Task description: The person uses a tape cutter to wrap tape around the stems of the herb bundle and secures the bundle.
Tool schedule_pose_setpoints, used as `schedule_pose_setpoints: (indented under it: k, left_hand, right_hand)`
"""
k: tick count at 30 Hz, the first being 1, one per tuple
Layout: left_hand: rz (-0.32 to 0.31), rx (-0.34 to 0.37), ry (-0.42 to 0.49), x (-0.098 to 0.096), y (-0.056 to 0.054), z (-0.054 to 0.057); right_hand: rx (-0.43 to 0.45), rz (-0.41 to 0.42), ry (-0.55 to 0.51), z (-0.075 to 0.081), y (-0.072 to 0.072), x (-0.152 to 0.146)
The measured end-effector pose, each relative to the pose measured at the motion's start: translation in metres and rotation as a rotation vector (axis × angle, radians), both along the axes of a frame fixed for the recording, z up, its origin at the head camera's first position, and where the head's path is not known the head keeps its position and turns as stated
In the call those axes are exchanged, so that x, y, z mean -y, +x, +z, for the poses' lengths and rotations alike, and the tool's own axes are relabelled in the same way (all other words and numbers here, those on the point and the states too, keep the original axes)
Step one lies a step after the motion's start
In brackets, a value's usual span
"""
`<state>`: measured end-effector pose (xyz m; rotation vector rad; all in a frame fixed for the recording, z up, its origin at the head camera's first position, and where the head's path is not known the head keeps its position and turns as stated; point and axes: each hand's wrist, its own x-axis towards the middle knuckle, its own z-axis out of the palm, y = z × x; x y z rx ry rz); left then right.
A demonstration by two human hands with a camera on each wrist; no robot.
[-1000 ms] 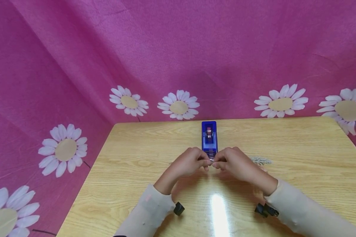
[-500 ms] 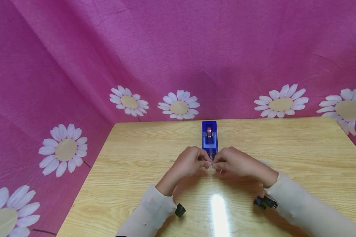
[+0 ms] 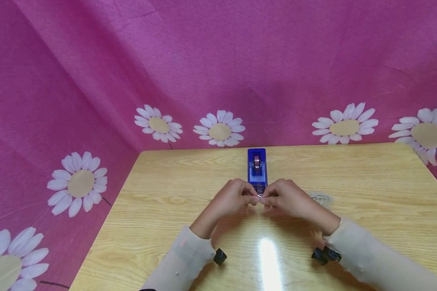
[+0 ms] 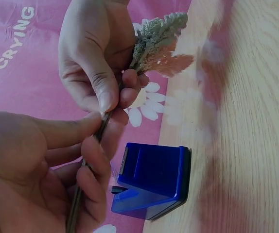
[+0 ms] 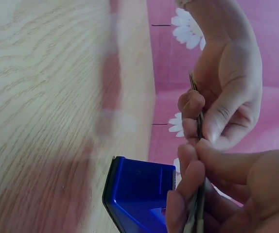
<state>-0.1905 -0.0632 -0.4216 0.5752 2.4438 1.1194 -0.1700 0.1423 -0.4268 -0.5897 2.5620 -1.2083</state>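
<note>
Both hands meet over the table just in front of a blue tape dispenser (image 3: 257, 166), fingertips almost touching. My left hand (image 3: 234, 198) grips the thin brown stems (image 4: 75, 208) of a small bunch of dried flowers, thumb pressed along them. Farther up the same stems, my right hand (image 3: 285, 200) pinches them with thumb and curled fingers. Grey-green and peach flower heads (image 4: 161, 41) stick out beyond the right hand. A small shiny clear piece (image 3: 260, 196), like tape, shows between the fingertips. The stems lie level, raised above the table; the fingers hide their middle.
The light wooden table (image 3: 167, 178) ends at the back against a pink cloth (image 3: 276, 72) printed with white daisies. The dispenser stands near the back edge, close ahead of the fingertips. Black wrist cameras sit under both sleeves.
The flower heads, mostly hidden behind the right hand half a second ago, show again as the bunch turns between the fingers. Both hands have shifted slightly; the dispenser has stayed put.
</note>
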Motion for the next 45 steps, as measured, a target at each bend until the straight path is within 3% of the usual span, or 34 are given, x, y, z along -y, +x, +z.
schedule_pose_setpoints:
  k: [3, 8, 16, 20, 27, 35, 45]
  left_hand:
    - [-0.023, 0.025, -0.021, 0.0, -0.001, 0.0]
    - [-0.021, -0.011, -0.043, -0.001, -0.001, -0.004]
    - [0.052, -0.059, -0.039, -0.003, 0.001, -0.005]
    - [0.059, -0.103, -0.033, -0.004, 0.002, -0.006]
    - [0.068, -0.073, -0.028, -0.003, 0.002, -0.006]
    - [-0.028, -0.015, -0.093, -0.002, -0.001, -0.004]
    - [-0.006, -0.12, -0.145, -0.004, 0.0, -0.005]
  right_hand:
    - [-0.044, -0.026, 0.031, 0.001, 0.003, 0.002]
    - [-0.052, -0.034, 0.047, 0.002, 0.004, 0.005]
    - [0.008, 0.1, 0.076, 0.01, -0.007, -0.001]
    - [0.036, 0.128, 0.079, 0.01, -0.01, -0.003]
    - [-0.069, 0.056, 0.095, 0.006, -0.007, -0.001]
    - [-0.12, -0.028, 0.125, 0.004, 0.0, 0.004]
    - [-0.129, 0.032, 0.144, 0.008, -0.003, 0.004]
